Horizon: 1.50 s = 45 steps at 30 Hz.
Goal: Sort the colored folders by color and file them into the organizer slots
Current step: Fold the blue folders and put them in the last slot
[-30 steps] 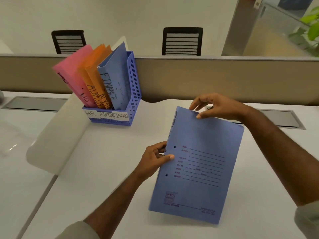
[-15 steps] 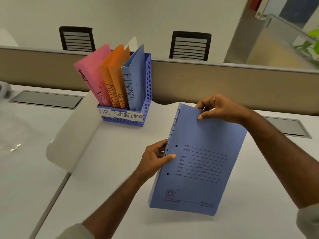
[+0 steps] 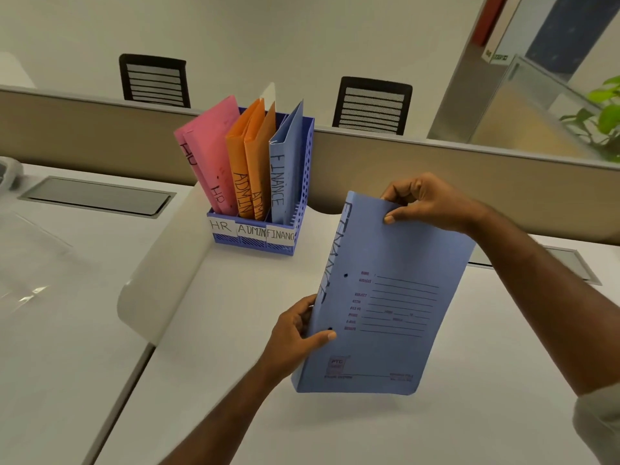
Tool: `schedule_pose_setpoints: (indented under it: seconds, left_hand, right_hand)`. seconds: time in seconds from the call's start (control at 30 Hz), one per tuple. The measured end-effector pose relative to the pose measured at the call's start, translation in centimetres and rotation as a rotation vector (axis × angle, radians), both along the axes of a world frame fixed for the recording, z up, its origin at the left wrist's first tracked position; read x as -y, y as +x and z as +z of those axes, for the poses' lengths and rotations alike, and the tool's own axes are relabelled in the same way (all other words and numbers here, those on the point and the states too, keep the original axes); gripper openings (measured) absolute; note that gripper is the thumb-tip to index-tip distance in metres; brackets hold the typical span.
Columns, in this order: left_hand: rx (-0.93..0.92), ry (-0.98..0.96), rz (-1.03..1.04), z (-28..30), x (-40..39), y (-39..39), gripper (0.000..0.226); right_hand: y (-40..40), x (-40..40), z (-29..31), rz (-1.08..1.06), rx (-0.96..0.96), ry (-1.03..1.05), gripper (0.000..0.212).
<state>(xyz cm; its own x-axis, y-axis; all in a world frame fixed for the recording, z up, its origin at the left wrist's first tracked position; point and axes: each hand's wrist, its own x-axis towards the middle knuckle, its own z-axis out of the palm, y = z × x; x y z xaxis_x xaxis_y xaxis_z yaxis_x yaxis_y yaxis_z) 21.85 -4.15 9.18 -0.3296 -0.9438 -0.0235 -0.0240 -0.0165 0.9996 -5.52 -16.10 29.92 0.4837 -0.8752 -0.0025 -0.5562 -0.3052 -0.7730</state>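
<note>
A blue folder (image 3: 385,303) marked FINANCE along its spine is held upright above the white desk. My left hand (image 3: 297,330) grips its spine near the lower punch hole, thumb on the cover. My right hand (image 3: 422,201) pinches its top edge. To the left and farther back stands a blue organizer (image 3: 302,182) with slots labelled HR, ADMIN and FINANCE. It holds pink folders (image 3: 209,156) in the left slot, two orange folders (image 3: 251,159) in the middle and one blue folder (image 3: 285,162) on the right.
A beige partition (image 3: 469,182) runs behind the desk, with two black chairs (image 3: 372,107) beyond it. Grey cable hatches (image 3: 97,196) are set into the desk left and right. A curved white divider (image 3: 157,273) rises left of the organizer. A green plant (image 3: 604,119) stands far right.
Both hands have raised the blue folder more upright, so its FINANCE spine shows. The left hand slid lower along the spine. The view has shifted, bringing the organizer nearer the centre.
</note>
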Motion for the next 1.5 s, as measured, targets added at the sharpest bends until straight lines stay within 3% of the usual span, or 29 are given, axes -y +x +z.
schedule_pose_setpoints:
  seconds: [0.47, 0.67, 0.97, 1.13, 1.5]
  left_hand:
    - [0.015, -0.021, 0.042, -1.9, -0.2, 5.3, 0.062]
    - [0.089, -0.15, 0.115, -2.2, 0.3, 5.8, 0.06]
    - [0.176, -0.37, 0.333, -0.6, 2.3, 5.0, 0.067]
    - [0.216, -0.48, 0.426, 0.3, 3.8, 4.7, 0.074]
    - [0.237, -0.62, 0.604, 2.1, 9.3, 5.3, 0.07]
  right_hand:
    - [9.6, 1.3, 2.5, 0.127, -0.196, -0.088, 0.016]
    - [12.0, 2.0, 4.2, 0.171, -0.222, -0.164, 0.015]
    - [15.7, 3.1, 9.0, 0.141, -0.425, -0.407, 0.016]
    - [17.0, 3.2, 11.7, 0.157, -0.521, -0.537, 0.027]
    - [20.1, 4.9, 15.0, 0.277, -0.508, -0.732, 0.021]
